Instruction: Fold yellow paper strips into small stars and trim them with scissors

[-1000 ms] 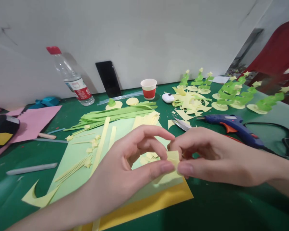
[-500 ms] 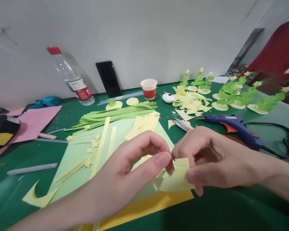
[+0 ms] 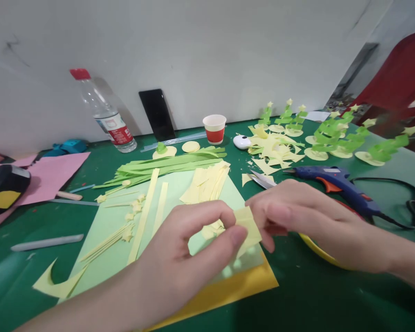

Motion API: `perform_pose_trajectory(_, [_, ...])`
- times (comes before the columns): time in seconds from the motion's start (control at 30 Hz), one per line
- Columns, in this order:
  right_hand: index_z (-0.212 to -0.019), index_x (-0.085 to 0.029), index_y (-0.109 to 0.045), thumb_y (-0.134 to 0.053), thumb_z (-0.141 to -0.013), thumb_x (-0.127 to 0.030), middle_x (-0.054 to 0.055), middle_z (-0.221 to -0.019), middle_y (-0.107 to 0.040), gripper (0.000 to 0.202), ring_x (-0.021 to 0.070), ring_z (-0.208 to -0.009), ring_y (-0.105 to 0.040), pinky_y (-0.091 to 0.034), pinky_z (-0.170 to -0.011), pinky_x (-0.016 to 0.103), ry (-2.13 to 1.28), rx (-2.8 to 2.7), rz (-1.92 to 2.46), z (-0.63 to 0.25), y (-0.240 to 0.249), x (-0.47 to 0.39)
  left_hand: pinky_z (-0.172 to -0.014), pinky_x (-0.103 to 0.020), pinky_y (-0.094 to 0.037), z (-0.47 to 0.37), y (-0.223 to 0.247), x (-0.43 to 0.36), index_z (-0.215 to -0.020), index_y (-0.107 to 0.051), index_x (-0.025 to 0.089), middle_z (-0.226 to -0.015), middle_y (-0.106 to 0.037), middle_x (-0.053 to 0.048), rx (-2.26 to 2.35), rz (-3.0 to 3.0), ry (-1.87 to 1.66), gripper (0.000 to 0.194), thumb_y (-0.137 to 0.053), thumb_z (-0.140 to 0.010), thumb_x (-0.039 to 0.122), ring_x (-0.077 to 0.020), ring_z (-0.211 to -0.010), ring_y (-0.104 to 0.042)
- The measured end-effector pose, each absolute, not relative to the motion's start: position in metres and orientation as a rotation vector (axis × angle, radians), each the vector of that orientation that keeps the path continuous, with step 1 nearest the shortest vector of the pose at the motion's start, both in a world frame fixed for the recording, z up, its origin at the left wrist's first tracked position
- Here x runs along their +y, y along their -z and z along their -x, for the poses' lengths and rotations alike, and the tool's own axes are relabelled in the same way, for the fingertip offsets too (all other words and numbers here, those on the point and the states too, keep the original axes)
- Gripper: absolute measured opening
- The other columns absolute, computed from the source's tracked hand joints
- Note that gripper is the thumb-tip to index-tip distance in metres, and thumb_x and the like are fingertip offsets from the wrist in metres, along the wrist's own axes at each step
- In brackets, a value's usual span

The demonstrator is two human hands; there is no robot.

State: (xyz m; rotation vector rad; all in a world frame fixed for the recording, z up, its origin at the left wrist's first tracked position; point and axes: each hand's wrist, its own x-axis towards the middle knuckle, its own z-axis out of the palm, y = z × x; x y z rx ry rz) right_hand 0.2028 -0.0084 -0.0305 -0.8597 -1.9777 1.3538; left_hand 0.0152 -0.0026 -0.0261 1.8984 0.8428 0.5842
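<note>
Between the thumb and index finger of my left hand (image 3: 200, 258) is a small piece of pale yellow paper (image 3: 249, 230), with a faint crease near its top. My right hand (image 3: 304, 219) is at the paper's right edge, fingers bent and thumb lifted off it; whether a fingertip touches behind the paper is hidden. Below lies a light green sheet (image 3: 121, 210) over an orange-yellow sheet (image 3: 228, 302). On the green sheet rest yellow paper strips (image 3: 145, 210), small folded stars (image 3: 138, 203) and a stack of yellow paper pieces (image 3: 207, 180).
Scissors (image 3: 262, 180) lie behind my right hand, beside a blue glue gun (image 3: 335, 177). Farther back are yellow scraps (image 3: 275, 145), a paper cup (image 3: 214, 129), a phone (image 3: 157, 115) and a bottle (image 3: 112, 122). Several green paper spirals with stars (image 3: 352, 138) stand right. A tape measure (image 3: 7, 189) sits left.
The yellow paper has turned and moved slightly up and left, into my left hand's pinch. My right thumb has come off the paper, and yellow scissor handle now shows below that hand.
</note>
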Motion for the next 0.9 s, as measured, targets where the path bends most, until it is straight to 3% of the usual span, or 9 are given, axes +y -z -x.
perform_pose_trajectory(0.27, [-0.057,-0.018,-0.04,-0.044,-0.091,-0.021,-0.007,-0.052,-0.035,0.035,0.0058,-0.046,-0.032,-0.027,-0.044,0.02,-1.363,-2.081,0.809,-0.201,0.029,-0.011,-0.06,-0.02,-0.043,-0.017,0.028,-0.002,-0.062,-0.053,0.018,-0.066,-0.061,0.003,0.757,-1.851,-0.569,0.028,-0.046,-0.089,0.022,-0.0105,-0.061,-0.054])
perform_pose_trajectory(0.37, [-0.054,-0.018,-0.04,-0.047,-0.088,-0.02,-0.007,-0.049,-0.034,0.035,0.0058,-0.044,-0.03,-0.025,-0.042,0.02,-1.447,-2.064,0.851,-0.201,0.028,-0.012,-0.058,-0.019,-0.042,-0.017,0.028,-0.001,-0.063,-0.055,0.018,-0.064,-0.057,0.003,0.73,-1.906,-0.542,0.028,-0.045,-0.089,0.021,-0.01,-0.06,-0.052])
perform_pose_trajectory(0.73, [-0.066,-0.014,-0.062,-0.054,-0.083,-0.024,-0.004,-0.052,-0.042,0.021,0.008,-0.049,-0.034,-0.028,-0.044,0.021,-1.636,-1.847,0.918,-0.199,0.034,-0.008,-0.054,-0.02,-0.039,-0.016,0.033,-0.002,-0.063,-0.055,0.017,-0.061,-0.053,0.003,0.799,-2.06,-0.707,0.032,-0.042,-0.093,0.023,-0.01,-0.057,-0.05])
perform_pose_trajectory(0.9, [-0.058,-0.014,-0.059,-0.069,-0.075,-0.025,-0.003,-0.053,-0.046,0.022,0.0076,-0.052,-0.038,-0.029,-0.045,0.02,-1.717,-1.598,0.929,-0.198,0.039,-0.009,-0.056,-0.019,-0.041,-0.017,0.032,-0.003,-0.058,-0.048,0.019,-0.059,-0.051,0.005,0.787,-2.032,-0.73,0.034,-0.04,-0.091,0.019,-0.009,-0.057,-0.051])
